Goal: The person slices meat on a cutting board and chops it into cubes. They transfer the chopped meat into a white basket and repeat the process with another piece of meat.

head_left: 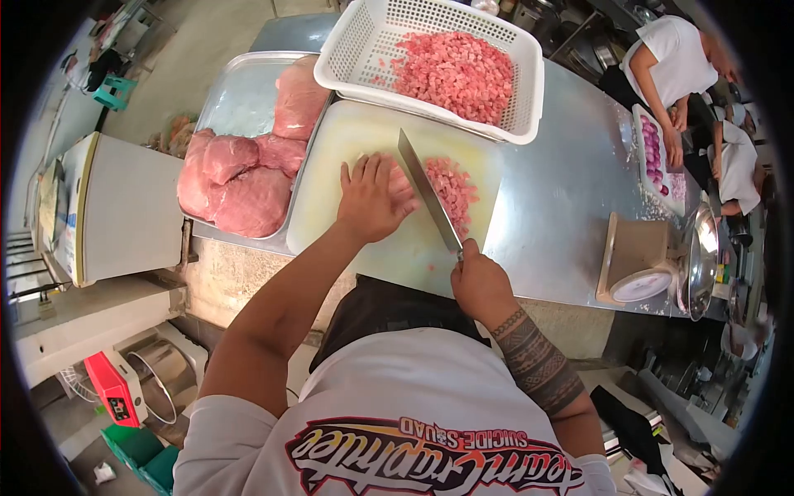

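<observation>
My right hand (pixel 481 283) is wrapped round the handle of a long knife (pixel 428 188), its broad blade slanting up and left across the cutting board (pixel 322 207). My left hand (pixel 370 198) bears down with bent fingers on a piece of raw meat (pixel 402 192), just left of the blade. Part of that meat is hidden under the palm. Small cubes of diced meat (pixel 452 192) lie in a pile against the blade's right side.
Large raw meat pieces (pixel 248 186) fill much of a metal tray (pixel 240 73) at left. Behind the board, a white perforated basket (pixel 364 41) holds diced meat. To the right stand a scale (pixel 633 260) and a tray of purple onions (pixel 652 153), where other people work.
</observation>
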Action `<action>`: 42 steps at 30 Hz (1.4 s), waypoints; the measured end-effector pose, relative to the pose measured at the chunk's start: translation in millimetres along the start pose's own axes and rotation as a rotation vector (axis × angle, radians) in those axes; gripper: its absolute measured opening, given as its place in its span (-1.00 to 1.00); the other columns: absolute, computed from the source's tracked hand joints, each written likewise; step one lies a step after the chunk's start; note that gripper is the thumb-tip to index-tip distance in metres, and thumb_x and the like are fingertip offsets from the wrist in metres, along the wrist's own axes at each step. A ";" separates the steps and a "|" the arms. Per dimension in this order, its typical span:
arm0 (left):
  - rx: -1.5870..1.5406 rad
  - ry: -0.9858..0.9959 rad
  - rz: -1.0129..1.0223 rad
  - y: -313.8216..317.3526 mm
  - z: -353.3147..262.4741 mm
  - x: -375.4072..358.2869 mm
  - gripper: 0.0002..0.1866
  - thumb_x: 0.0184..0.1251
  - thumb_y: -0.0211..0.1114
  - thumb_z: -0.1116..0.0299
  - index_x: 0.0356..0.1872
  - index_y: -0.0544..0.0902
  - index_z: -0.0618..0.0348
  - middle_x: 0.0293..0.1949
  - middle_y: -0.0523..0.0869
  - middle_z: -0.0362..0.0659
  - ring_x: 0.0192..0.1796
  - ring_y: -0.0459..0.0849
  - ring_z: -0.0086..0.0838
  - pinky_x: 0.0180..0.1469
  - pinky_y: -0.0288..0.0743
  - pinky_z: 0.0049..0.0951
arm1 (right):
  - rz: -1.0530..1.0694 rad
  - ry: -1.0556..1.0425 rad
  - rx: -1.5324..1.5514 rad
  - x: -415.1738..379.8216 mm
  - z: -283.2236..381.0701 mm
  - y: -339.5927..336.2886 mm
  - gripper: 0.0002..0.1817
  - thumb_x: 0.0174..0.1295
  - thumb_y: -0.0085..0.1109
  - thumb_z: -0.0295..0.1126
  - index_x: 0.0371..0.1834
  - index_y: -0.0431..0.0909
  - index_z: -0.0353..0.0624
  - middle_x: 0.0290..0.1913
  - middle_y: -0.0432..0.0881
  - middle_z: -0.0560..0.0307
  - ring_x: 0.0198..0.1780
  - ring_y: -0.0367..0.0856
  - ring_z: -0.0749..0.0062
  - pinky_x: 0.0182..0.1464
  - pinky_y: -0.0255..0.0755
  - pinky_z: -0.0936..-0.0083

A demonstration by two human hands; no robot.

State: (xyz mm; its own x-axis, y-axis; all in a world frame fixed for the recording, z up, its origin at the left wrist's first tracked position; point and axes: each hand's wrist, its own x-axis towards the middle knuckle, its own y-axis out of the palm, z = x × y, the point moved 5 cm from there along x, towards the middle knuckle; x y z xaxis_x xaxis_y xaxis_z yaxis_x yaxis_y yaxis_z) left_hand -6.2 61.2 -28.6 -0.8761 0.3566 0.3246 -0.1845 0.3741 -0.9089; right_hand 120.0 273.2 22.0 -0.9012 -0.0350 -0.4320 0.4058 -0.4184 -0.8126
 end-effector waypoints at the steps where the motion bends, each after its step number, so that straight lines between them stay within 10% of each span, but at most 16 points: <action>1: 0.014 -0.005 -0.022 2.4 1.2 -1.1 -0.10 0.29 0.52 -0.13 0.44 0.46 0.38 0.35 0.56 0.18 0.41 0.49 0.16 0.40 0.39 0.17 | -0.002 -0.010 0.000 -0.2 -0.6 -0.5 -0.76 0.42 0.15 -0.43 0.01 0.35 -0.29 -0.31 0.75 -0.32 -0.22 0.76 -0.34 -0.13 0.63 -0.13; 4: -0.360 -0.164 0.074 20.1 24.8 16.0 -0.28 0.33 0.49 -0.08 0.27 0.57 0.33 0.20 0.64 0.09 0.28 0.56 0.07 0.34 0.42 0.14 | -0.062 -0.083 0.012 -9.7 7.8 -17.2 -0.79 0.43 0.10 -0.41 -0.01 0.40 -0.29 -0.35 0.74 -0.34 -0.28 0.78 -0.32 -0.19 0.65 -0.14; 7: 0.117 0.115 0.212 13.6 1.9 21.3 -0.52 0.42 0.41 0.07 0.09 0.62 0.30 0.05 0.67 0.04 0.16 0.60 0.05 0.29 0.46 0.10 | -0.013 -0.092 0.000 -25.4 20.0 -37.6 -0.79 0.43 0.11 -0.42 0.01 0.40 -0.30 -0.36 0.73 -0.33 -0.28 0.77 -0.32 -0.19 0.65 -0.14; 10: -0.026 -0.128 0.191 4.6 0.2 22.6 -0.63 0.44 0.29 0.21 0.12 0.61 0.22 0.10 0.67 -0.03 0.28 0.57 0.01 0.35 0.42 0.06 | 0.091 -0.065 -0.027 -31.0 30.8 -50.3 -0.78 0.41 0.11 -0.45 0.02 0.41 -0.30 -0.34 0.73 -0.34 -0.26 0.77 -0.32 -0.17 0.64 -0.13; 42: -0.094 -0.052 0.159 20.1 10.5 20.2 -0.70 0.40 0.33 0.29 0.04 0.63 0.24 0.09 0.65 0.04 0.22 0.58 0.09 0.32 0.44 0.06 | -0.055 -0.122 0.079 72.3 54.3 4.7 -0.65 0.36 0.08 -0.46 0.16 0.39 -0.37 -0.21 0.76 -0.41 -0.12 0.78 -0.36 -0.03 0.63 -0.17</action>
State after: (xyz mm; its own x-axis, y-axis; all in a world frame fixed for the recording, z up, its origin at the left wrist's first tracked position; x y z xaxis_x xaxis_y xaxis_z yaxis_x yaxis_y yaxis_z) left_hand -32.4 66.9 -43.1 -0.9130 0.3741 0.1629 -0.0016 0.3960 -0.9183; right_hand 48.5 219.4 8.2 -0.9355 -0.1185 -0.3330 0.3465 -0.4925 -0.7983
